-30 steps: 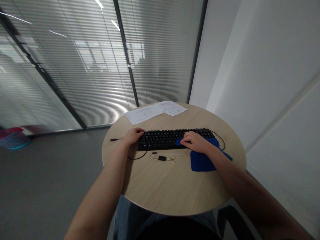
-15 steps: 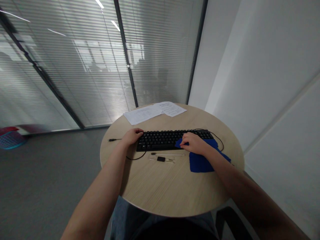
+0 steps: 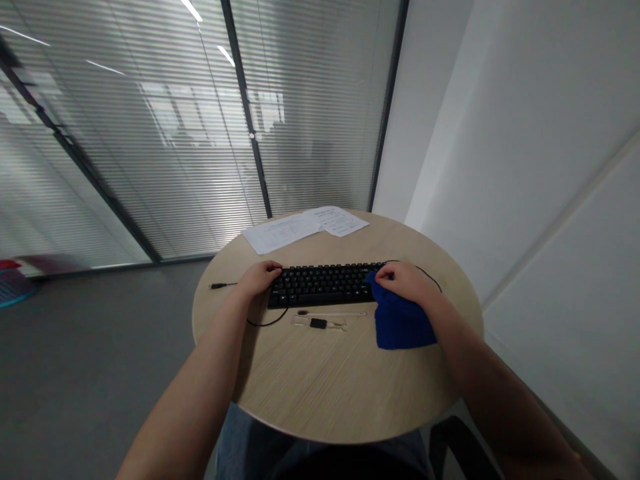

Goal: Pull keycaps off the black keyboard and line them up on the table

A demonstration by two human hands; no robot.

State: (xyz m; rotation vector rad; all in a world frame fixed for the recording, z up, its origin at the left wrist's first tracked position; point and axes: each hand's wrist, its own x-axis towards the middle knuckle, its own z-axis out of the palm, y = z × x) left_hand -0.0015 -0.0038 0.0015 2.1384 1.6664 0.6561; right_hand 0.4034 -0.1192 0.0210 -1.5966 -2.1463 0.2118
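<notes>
A black keyboard [image 3: 323, 285] lies on the round wooden table. At its left end, my left hand [image 3: 261, 277] is closed on the corner, fingertips at the top edge. My right hand [image 3: 404, 280] is over the right part of the keys, pinching a blue cloth [image 3: 403, 325]. The cloth's upper tip touches the keys, and the rest drapes onto the table under my wrist. Hand and cloth hide much of the number pad. In front of the keyboard lie a thin brush [image 3: 333, 313] and a small clear tool with a black middle [image 3: 319, 323].
Printed papers [image 3: 285, 233] lie at the back of the table [image 3: 320, 387]. The keyboard's cable with its USB plug [image 3: 217, 286] rests at the left, and a loop curves near the front. A blue and red basket [image 3: 15, 287] stands on the floor, far left.
My right hand has moved to the right along the keyboard, drawing the cloth with it. My left hand keeps its place at the left end. The view has shifted slightly.
</notes>
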